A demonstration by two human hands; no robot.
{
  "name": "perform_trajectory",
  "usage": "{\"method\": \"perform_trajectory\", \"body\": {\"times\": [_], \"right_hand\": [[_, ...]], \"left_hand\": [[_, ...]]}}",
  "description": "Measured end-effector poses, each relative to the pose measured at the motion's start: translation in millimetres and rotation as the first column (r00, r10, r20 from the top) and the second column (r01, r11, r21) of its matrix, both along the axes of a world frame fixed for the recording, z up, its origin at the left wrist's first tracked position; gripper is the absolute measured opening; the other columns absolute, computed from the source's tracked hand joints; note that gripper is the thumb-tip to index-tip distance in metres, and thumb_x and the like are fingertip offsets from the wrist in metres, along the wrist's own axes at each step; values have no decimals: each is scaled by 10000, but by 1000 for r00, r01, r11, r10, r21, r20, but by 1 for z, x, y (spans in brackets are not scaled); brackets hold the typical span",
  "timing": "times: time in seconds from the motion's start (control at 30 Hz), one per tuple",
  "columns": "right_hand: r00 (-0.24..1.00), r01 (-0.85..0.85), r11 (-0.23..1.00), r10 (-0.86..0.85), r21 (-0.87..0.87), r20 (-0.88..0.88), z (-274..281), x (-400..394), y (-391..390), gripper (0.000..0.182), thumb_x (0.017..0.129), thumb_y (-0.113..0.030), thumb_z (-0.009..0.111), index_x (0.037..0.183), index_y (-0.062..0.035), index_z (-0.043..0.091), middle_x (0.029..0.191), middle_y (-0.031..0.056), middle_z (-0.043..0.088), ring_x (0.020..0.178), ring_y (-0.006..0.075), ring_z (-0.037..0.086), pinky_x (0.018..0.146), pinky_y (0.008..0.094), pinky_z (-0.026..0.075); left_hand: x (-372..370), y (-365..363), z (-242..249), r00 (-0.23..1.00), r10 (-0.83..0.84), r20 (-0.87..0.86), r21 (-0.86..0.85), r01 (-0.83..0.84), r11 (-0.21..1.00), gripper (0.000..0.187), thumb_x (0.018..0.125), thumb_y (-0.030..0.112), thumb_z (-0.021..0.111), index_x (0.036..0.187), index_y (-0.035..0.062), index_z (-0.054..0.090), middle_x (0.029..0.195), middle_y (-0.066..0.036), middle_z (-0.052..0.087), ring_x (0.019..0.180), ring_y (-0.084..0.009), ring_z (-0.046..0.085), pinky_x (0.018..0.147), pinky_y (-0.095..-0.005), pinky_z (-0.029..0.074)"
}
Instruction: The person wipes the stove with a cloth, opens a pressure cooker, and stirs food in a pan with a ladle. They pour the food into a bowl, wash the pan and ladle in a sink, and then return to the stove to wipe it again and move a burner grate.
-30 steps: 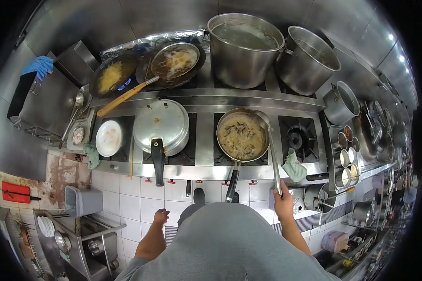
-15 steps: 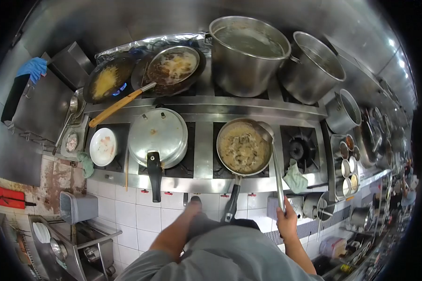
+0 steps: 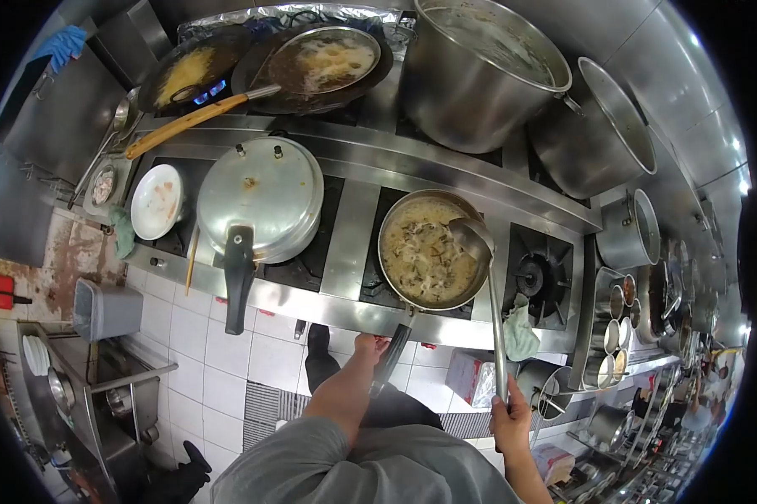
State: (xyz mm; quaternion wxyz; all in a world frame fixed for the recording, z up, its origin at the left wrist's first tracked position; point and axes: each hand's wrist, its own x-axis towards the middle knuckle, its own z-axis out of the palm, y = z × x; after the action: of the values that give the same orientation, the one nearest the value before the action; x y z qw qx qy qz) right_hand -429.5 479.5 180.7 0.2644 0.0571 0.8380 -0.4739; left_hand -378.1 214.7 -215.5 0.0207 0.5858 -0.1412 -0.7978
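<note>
Right hand (image 3: 511, 417): fingers wrapped round the lower end of the long metal handle of the ladle (image 3: 495, 315), firm hold, low and in front of the stove edge. Ladle bowl sits at the right side of the frying pan (image 3: 382, 262), over the food and up against the rim; handle runs down past the stove front to the hand.

Left hand (image 3: 367, 343): just left of the pan handle (image 3: 395, 349), near a red knob (image 3: 382, 344) under the front edge. Can't tell whether it touches either one or how far the fingers are closed.

Pan is on a front burner, handle pointing back at the person. Contents (image 3: 425, 248): pale, frothy liquid with darker pieces, mostly toward the middle.

Left of pan: pressure cooker (image 3: 261, 197), lid on, black handle facing front; then white plate (image 3: 144, 210) with some residue, tilted in view. Right of pan: bare burner (image 3: 534, 279), pale green cloth (image 3: 520, 332) draped near its front edge.

Back row: wok (image 3: 185, 77) with yellow food, blue flame (image 3: 211, 91) beside it; next, a round strainer with a wooden handle (image 3: 185, 124) over a second wok; then large stockpot (image 3: 471, 101), liquid inside, and another tall pot (image 3: 576, 139) to its right
</note>
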Motion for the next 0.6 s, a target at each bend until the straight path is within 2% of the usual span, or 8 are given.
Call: {"method": "perform_trajectory", "body": {"times": [0.1,0.2,0.33,0.4,0.43,0.47,0.53,0.6], "right_hand": [[1000,-4,1000,4,-3,6,-12,-4,12,555,1004,-17,587,1542,-36,453,747,-35,575,522,38,467,473,226,385],[999,-29,999,28,-39,-20,-20,-11,13,567,994,-6,580,1542,-17,435,737,-19,578,490,49,468,437,228,387],[999,-30,998,28,-52,-30,-35,-21,8,555,997,-29,583,1536,-23,451,771,-10,577,533,55,479,462,237,401],[1000,-15,1000,15,13,10,-23,-26,-6,533,1007,-36,592,1524,-10,468,865,1,604,624,52,501,525,233,415],[999,-37,997,35,72,26,-21,-27,-11,528,1013,-55,590,1527,-41,469,803,-5,576,565,61,489,491,243,413],[998,-17,1000,16,16,67,-24,-25,-14,531,1012,-66,582,1529,-54,461,767,-4,563,537,70,486,463,251,410],[990,53,994,-40,-91,138,-36,-18,-20,536,1012,-87,566,1534,-79,447,694,-1,538,480,89,480,406,268,403],[942,169,965,-98,-200,320,-26,-8,-35,425,1023,-125,564,1443,-88,506,697,27,558,468,122,504,398,280,422]], "left_hand": [[4,-6,-5,995,-46,94,-61,51,997,248,1025,333,520,903,141,618,775,-14,637,733,-160,635,828,-421,499],[12,-13,5,984,-171,45,-173,177,969,228,1016,324,513,945,147,637,808,-13,670,750,-146,647,815,-400,492],[27,-28,88,965,-260,-38,-93,256,962,220,1011,291,560,1108,120,658,901,-37,695,818,-170,669,797,-382,519],[30,-31,125,947,-297,-119,-38,295,955,254,1015,281,577,1178,102,652,937,-49,698,853,-183,676,794,-387,541],[29,-30,145,932,-324,-165,-9,327,945,276,1016,277,585,1213,93,649,954,-55,700,871,-189,680,792,-390,552],[28,-26,172,909,-359,-212,22,371,928,301,1018,272,594,1248,85,646,972,-60,702,888,-195,683,790,-392,562],[19,-30,278,871,-365,-328,192,440,877,324,1018,306,623,1255,85,637,900,-36,658,751,-148,643,610,-316,501],[20,-39,298,775,-508,-376,57,567,822,324,1000,302,655,1235,81,629,848,-31,641,665,-130,620,534,-290,482]]}}
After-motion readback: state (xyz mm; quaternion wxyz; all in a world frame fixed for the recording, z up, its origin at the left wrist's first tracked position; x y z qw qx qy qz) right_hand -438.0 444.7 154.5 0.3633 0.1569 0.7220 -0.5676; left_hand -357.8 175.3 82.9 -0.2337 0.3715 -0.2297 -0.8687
